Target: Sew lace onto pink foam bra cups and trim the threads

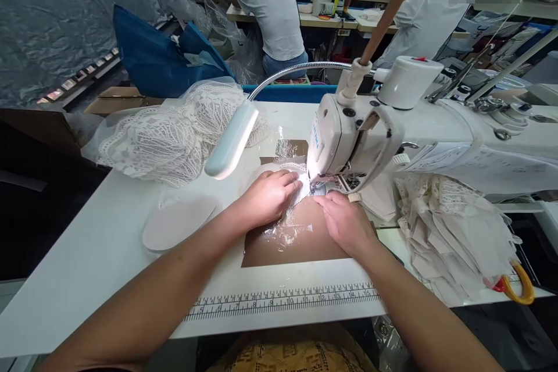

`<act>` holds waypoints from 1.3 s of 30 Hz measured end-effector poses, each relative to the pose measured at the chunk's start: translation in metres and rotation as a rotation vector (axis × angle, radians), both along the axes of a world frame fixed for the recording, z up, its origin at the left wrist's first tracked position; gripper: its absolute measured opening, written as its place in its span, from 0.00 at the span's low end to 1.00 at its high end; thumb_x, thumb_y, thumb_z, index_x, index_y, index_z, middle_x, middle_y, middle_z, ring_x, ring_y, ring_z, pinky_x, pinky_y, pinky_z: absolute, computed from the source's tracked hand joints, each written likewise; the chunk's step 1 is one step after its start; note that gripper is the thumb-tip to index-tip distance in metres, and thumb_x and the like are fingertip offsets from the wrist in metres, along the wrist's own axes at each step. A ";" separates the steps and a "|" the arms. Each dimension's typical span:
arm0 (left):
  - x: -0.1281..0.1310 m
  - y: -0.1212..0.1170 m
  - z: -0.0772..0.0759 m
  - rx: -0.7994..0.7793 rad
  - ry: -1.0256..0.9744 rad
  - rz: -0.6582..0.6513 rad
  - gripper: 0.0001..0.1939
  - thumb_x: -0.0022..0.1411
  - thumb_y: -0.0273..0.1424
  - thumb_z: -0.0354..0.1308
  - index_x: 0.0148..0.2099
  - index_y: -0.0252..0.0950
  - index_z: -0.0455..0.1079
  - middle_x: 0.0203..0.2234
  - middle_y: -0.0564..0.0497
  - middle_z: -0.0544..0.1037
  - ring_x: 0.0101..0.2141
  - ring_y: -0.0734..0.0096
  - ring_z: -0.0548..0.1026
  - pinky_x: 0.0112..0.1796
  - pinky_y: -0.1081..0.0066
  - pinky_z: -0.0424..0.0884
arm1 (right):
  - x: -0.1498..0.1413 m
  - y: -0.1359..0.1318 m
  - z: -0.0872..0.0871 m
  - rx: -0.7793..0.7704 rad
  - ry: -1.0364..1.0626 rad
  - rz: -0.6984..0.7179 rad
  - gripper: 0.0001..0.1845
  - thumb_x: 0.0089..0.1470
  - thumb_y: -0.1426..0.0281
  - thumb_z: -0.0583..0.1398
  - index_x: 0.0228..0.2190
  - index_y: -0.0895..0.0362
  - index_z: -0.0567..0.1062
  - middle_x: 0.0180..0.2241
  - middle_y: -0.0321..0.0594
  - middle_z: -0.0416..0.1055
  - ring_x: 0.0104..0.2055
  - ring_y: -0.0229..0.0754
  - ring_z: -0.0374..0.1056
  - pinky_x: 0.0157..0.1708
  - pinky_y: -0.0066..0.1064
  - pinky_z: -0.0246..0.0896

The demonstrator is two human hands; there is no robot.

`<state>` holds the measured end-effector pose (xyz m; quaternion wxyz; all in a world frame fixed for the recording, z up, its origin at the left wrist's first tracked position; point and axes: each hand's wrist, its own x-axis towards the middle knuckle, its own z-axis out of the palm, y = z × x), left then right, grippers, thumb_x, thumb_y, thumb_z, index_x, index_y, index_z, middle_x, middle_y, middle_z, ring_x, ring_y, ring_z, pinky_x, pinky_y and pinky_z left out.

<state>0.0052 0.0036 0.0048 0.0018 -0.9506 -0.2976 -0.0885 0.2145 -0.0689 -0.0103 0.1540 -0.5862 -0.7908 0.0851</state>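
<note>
My left hand (pixel 271 195) lies flat with fingers stretched out, pressing a small white lace piece (pixel 300 177) onto the bed of a white sewing machine (pixel 349 139). Its fingertips reach almost to the presser foot (pixel 317 187). My right hand (pixel 346 222) rests just right of the needle, fingers curled and pinched on the near edge of the same piece. Both hands sit on a brown taped patch (pixel 292 244) of the table.
A heap of white lace (pixel 170 136) lies at the back left, a gooseneck lamp (pixel 231 142) hangs above it. Pale oval pads (pixel 178 222) sit left. Stacked cut pieces (pixel 453 232) and orange-handled scissors (pixel 518 285) lie right. A printed ruler (pixel 288 297) edges the table. Two people work behind.
</note>
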 end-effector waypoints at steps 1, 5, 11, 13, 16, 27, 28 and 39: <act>0.000 -0.003 0.004 -0.009 0.026 0.025 0.14 0.65 0.27 0.47 0.49 0.31 0.71 0.46 0.40 0.74 0.42 0.58 0.71 0.38 0.63 0.68 | 0.001 0.000 -0.001 0.004 -0.003 -0.009 0.23 0.56 0.78 0.50 0.48 0.53 0.75 0.39 0.42 0.74 0.35 0.41 0.67 0.31 0.29 0.56; 0.001 -0.016 0.011 -0.090 0.104 0.076 0.13 0.67 0.31 0.47 0.36 0.33 0.72 0.34 0.44 0.73 0.32 0.64 0.70 0.31 0.67 0.67 | 0.003 -0.001 -0.003 0.016 -0.027 -0.021 0.22 0.57 0.78 0.50 0.47 0.55 0.76 0.39 0.43 0.74 0.32 0.40 0.67 0.30 0.29 0.56; 0.009 -0.024 0.004 -0.151 -0.024 -0.004 0.15 0.68 0.31 0.46 0.38 0.32 0.73 0.35 0.44 0.73 0.35 0.64 0.70 0.36 0.65 0.68 | 0.004 -0.001 -0.005 0.042 -0.032 -0.014 0.20 0.57 0.77 0.51 0.46 0.55 0.76 0.39 0.42 0.74 0.32 0.40 0.66 0.31 0.29 0.55; 0.011 -0.025 0.002 -0.155 -0.068 -0.042 0.15 0.68 0.30 0.46 0.43 0.30 0.73 0.39 0.42 0.74 0.38 0.61 0.70 0.39 0.64 0.69 | 0.004 -0.002 -0.004 0.034 -0.040 -0.016 0.21 0.56 0.78 0.50 0.46 0.55 0.75 0.40 0.42 0.74 0.32 0.40 0.66 0.30 0.29 0.56; 0.011 -0.027 0.001 -0.154 -0.094 -0.086 0.16 0.68 0.30 0.47 0.49 0.28 0.72 0.45 0.40 0.74 0.42 0.58 0.70 0.42 0.61 0.70 | 0.003 -0.003 -0.002 0.022 -0.035 -0.014 0.21 0.57 0.78 0.50 0.47 0.56 0.75 0.40 0.43 0.74 0.34 0.41 0.68 0.32 0.30 0.57; 0.008 -0.023 -0.004 -0.094 -0.088 -0.140 0.18 0.66 0.28 0.48 0.53 0.28 0.71 0.52 0.41 0.73 0.41 0.57 0.69 0.40 0.59 0.70 | -0.002 -0.006 0.006 -0.066 -0.139 0.068 0.22 0.58 0.77 0.50 0.51 0.55 0.73 0.39 0.41 0.73 0.37 0.42 0.66 0.31 0.32 0.53; 0.008 -0.022 -0.005 -0.092 -0.094 -0.146 0.18 0.66 0.28 0.48 0.54 0.28 0.71 0.52 0.41 0.73 0.41 0.57 0.69 0.40 0.59 0.70 | -0.002 -0.006 0.006 -0.066 -0.138 0.063 0.22 0.58 0.76 0.50 0.51 0.55 0.73 0.40 0.42 0.73 0.38 0.43 0.66 0.31 0.32 0.54; 0.007 -0.015 -0.010 -0.083 -0.103 -0.170 0.20 0.63 0.24 0.47 0.56 0.27 0.68 0.52 0.38 0.72 0.45 0.56 0.69 0.42 0.58 0.69 | -0.007 -0.001 0.005 -0.087 -0.196 0.003 0.24 0.58 0.76 0.49 0.54 0.55 0.71 0.44 0.42 0.74 0.42 0.46 0.67 0.35 0.32 0.56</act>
